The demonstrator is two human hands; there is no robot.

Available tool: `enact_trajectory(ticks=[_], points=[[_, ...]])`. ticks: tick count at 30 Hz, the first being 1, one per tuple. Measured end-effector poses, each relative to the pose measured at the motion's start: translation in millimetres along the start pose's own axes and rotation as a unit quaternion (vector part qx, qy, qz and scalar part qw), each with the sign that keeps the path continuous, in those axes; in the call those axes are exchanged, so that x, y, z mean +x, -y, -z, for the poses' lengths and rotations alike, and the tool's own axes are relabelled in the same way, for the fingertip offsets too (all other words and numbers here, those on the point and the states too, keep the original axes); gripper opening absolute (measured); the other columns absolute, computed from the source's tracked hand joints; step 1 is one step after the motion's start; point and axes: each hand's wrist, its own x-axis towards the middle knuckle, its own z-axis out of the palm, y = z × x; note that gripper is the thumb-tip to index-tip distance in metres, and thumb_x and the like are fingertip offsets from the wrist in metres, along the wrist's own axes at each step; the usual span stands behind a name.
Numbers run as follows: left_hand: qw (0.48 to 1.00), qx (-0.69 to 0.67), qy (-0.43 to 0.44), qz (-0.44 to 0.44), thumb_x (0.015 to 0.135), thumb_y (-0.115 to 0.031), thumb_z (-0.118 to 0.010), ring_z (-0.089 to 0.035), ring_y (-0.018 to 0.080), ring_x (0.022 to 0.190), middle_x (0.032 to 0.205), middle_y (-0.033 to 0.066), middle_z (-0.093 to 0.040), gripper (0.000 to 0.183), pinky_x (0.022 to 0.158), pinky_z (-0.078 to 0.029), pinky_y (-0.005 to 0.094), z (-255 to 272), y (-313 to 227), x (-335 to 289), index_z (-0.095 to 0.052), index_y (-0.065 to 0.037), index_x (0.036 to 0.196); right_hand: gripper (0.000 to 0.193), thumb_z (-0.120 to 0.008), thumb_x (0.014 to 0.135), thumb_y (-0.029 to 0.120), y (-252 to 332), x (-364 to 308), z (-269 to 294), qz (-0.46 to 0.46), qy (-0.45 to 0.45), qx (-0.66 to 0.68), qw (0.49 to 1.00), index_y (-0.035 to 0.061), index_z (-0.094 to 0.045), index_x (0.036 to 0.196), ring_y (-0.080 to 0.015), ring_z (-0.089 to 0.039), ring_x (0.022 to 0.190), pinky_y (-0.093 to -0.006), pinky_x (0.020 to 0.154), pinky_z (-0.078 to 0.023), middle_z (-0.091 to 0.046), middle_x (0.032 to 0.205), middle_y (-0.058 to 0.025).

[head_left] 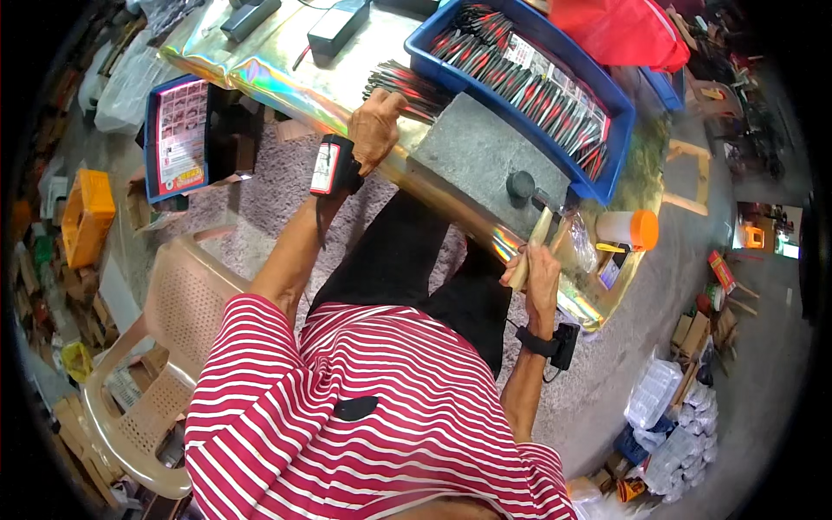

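Right hand's wrapped round a pale wooden stick, left hand's at the thin black-and-red strips piled beside the grey slab, can't tell if it's pinching any, so I'd separate them gently.

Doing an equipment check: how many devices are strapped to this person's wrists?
2: a labelled device on the left wrist and a black device on the right.

open passage over the grey slab between left hand and right hand, blue bin walling its far side, black disc standing near its right end, dark bundle blocking the left, orange-lidded jar and clear bag crowding the right
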Motion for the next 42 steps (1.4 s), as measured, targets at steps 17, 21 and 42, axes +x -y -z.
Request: enact_trajectory(ticks=[17, 21, 42], points=[[0.982, 0.113, 0.045, -0.143, 0.075, -0.01, -0.052, -0.048, 0.0303, 0.078, 0.082, 0.0135, -0.047, 0.014, 0.064, -0.04, 0.0373, 3, -2, 14, -0.047, -0.005, 0.087, 0.013, -0.045, 0.078, 0.007, -22, 9, 40, 0.089, -0.204, 0.0, 0.975, -0.004, -0.052, 0.076, -0.0077, -0.048, 0.043, -0.0189, 0.036, -0.036, -0.052, 0.058, -0.0063], [0.986, 0.119, 0.117, -0.031, 0.076, -0.009, -0.051, -0.048, 0.0308, 0.076, 0.08, 0.0128, -0.047, 0.013, 0.064, -0.04, 0.0376, 33, -52, 2, -0.047, -0.005, 0.087, 0.01, -0.047, 0.077, 0.004, -29, 27, 48, 0.112, -0.25, -0.045, 0.961, -0.004, -0.053, 0.076, -0.0077, -0.048, 0.045, -0.019, 0.038, -0.037, -0.052, 0.057, -0.0059], [0.975, 0.158, 0.027, -0.157, 0.074, -0.005, -0.051, -0.05, 0.0279, 0.071, 0.077, 0.0115, -0.049, 0.01, 0.061, -0.038, 0.0362, 19, 4, -24, -0.047, -0.005, 0.084, 0.013, -0.048, 0.073, 0.013, -53, 97, 47, 0.259, -0.359, -0.396, 0.804, 0.0009, -0.049, 0.069, -0.0331, -0.053, 0.063, -0.0419, 0.056, -0.041, -0.052, 0.063, -0.0172]])
